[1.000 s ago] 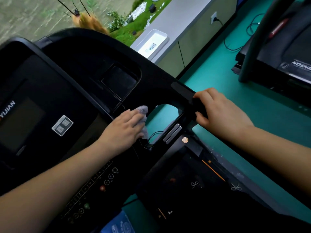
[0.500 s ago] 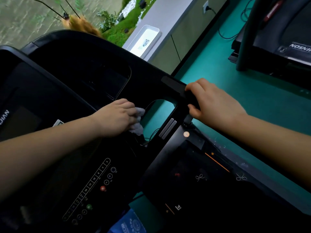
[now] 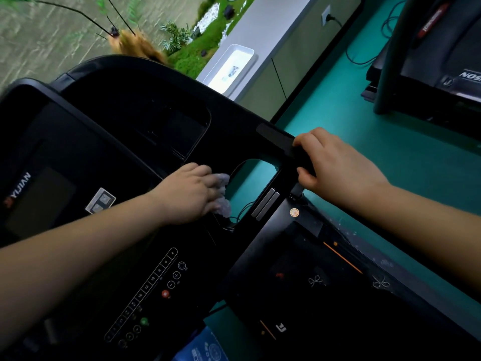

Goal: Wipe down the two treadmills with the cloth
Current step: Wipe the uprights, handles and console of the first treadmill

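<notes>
The black console of the near treadmill (image 3: 78, 157) fills the left and middle of the view, with a button panel low down. My left hand (image 3: 190, 194) presses a small grey cloth (image 3: 222, 194) against the console's right edge, beside the opening in the frame. Most of the cloth is hidden under my fingers. My right hand (image 3: 338, 168) is wrapped around the black handlebar (image 3: 278, 139) on the console's right side. A second black treadmill (image 3: 442, 61) stands at the top right on the green floor.
The near treadmill's deck (image 3: 325, 282) lies below my right arm. A white tray (image 3: 231, 69) rests on a grey ledge behind the console. Cables and a wall socket (image 3: 326, 15) sit at the top right. A blue packet (image 3: 205, 347) shows at the bottom edge.
My left hand with the cloth has stayed at the console's right edge, shifting only slightly along it. My right hand keeps the same hold on the handlebar. The view has tilted a little.
</notes>
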The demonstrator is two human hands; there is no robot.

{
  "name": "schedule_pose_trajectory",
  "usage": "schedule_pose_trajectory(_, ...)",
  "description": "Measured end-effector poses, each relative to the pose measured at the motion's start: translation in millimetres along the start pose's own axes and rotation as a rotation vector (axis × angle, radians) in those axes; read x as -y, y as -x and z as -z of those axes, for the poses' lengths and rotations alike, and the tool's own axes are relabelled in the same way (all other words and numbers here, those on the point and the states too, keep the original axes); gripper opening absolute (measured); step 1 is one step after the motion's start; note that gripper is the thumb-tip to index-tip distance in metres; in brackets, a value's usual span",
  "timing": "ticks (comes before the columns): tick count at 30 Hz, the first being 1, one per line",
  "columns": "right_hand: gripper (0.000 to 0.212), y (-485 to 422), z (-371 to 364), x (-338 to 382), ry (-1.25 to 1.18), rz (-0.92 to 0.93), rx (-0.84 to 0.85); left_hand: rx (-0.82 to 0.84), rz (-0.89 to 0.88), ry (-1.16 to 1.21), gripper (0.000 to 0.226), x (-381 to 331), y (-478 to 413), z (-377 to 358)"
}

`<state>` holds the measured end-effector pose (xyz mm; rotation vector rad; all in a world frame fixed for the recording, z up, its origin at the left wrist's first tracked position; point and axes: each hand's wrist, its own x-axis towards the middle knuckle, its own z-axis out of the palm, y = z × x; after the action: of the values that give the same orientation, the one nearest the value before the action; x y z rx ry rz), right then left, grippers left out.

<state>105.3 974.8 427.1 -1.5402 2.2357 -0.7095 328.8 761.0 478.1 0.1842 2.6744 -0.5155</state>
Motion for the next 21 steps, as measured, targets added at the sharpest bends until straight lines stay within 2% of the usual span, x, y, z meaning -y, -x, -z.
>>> schedule_pose_trajectory(5, 0.041, 0.6, 1.0, 1.0, 0.007, -0.001, -0.004, -0.006, 0.006, -0.091, 0.053, 5.8, -22.3, -9.5)
schedule_pose_trajectory(9, 0.041, 0.7, 0.6, 0.5, 0.009, -0.007, 0.0, -0.014, 0.169, -0.14, 0.051, -3.3, -52.4, -12.5)
schedule_pose_trajectory(12, 0.041, 0.6, 0.6, 0.6, 0.004, -0.011, 0.004, -0.023, 0.293, -0.074, 0.042, -16.8, -28.5, -10.2)
schedule_pose_trajectory(15, 0.042, 0.7, 0.4, 0.8, 0.013, -0.008, 0.002, -0.062, 0.376, 0.04, 0.044, -31.6, 14.3, -5.9)
schedule_pose_trajectory(18, 0.041, 1.5, 0.3, 2.2, 0.011, -0.011, -0.007, -0.067, 0.33, -0.021, 0.044, -27.3, 19.0, -3.8)
schedule_pose_trajectory(21, 0.04, 1.5, 0.8, 3.9, 0.02, -0.019, -0.011, -0.093, 0.173, -0.172, 0.035, -5.7, -19.5, -6.8)
